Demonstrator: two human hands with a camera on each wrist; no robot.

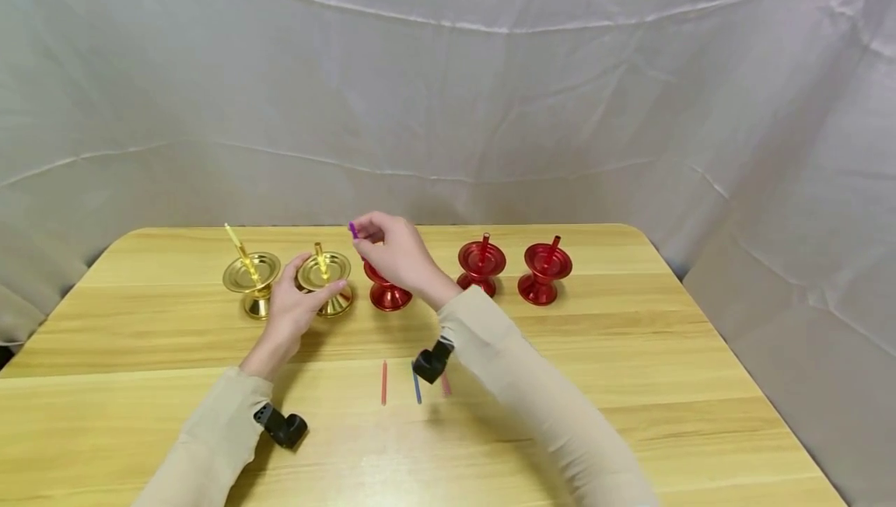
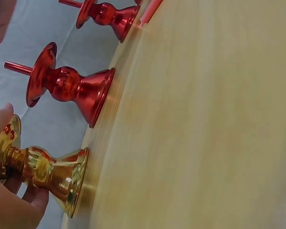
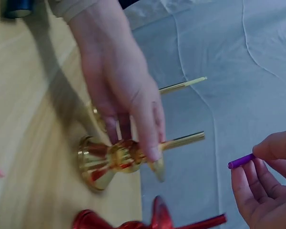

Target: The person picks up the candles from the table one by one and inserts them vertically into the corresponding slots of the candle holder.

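My left hand [image 1: 297, 301] grips a gold candle holder [image 1: 334, 267] by its dish, thumb on the near side and fingers round the far side. That holder's base stands on the table, and its tube [image 3: 186, 140] shows no candle. Between thumb and fingertips, my right hand [image 1: 397, 249] pinches a short purple candle [image 3: 241, 161], above and to the right of the gold tube and apart from it. To the left, a second gold candle holder [image 1: 239, 280] bears a pale yellow candle [image 1: 232, 234], tilted. A red candle holder [image 1: 390, 297] stands partly hidden under my right hand.
Two more red candle holders [image 1: 481, 260] [image 1: 544, 264] stand to the right. A pink candle [image 1: 383, 382], a blue candle [image 1: 417, 387] and another pink candle [image 1: 446, 384] lie on the wooden table [image 1: 630, 382]. A grey cloth [image 1: 448, 87] hangs behind.
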